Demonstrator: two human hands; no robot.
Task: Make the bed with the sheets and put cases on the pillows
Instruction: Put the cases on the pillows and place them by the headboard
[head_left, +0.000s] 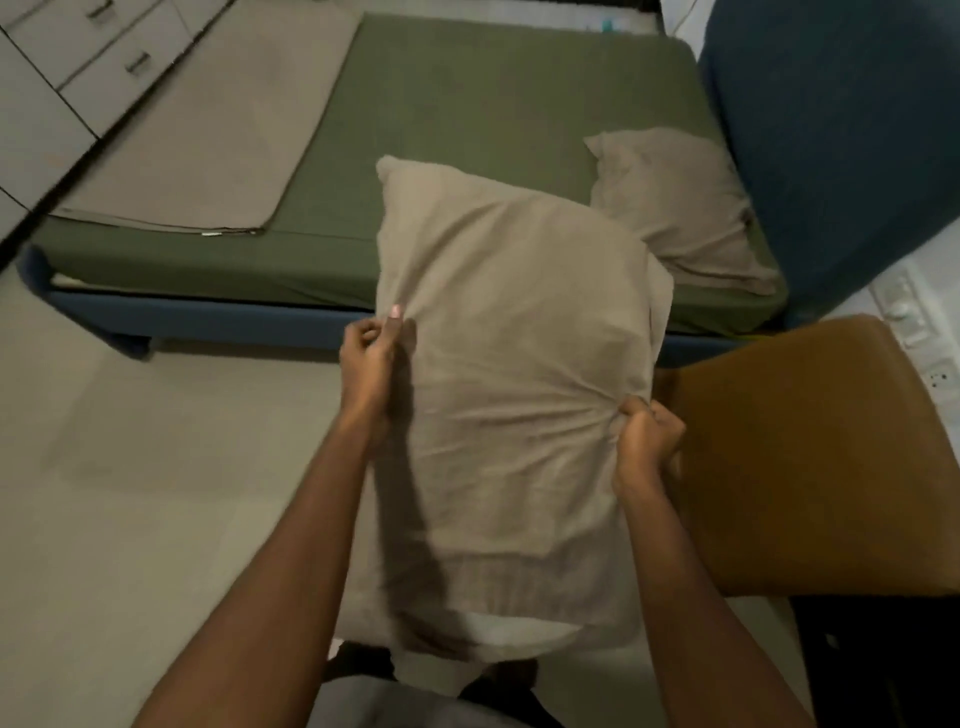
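Nearest the person, the white end of the pillow (519, 631) pokes out of the beige case (519, 389) — it is not fully covered. The left hand (369, 358) pinches one side of the case and the right hand (647, 436) clenches a bunch of cloth on the other, holding it up just in front of the bed (467, 104). Best, I judge, to tug both sides evenly and shake the pillow down. On the bed lies a second pillow (680, 202), cased — a folded sheet (208, 130) lies along its far side.
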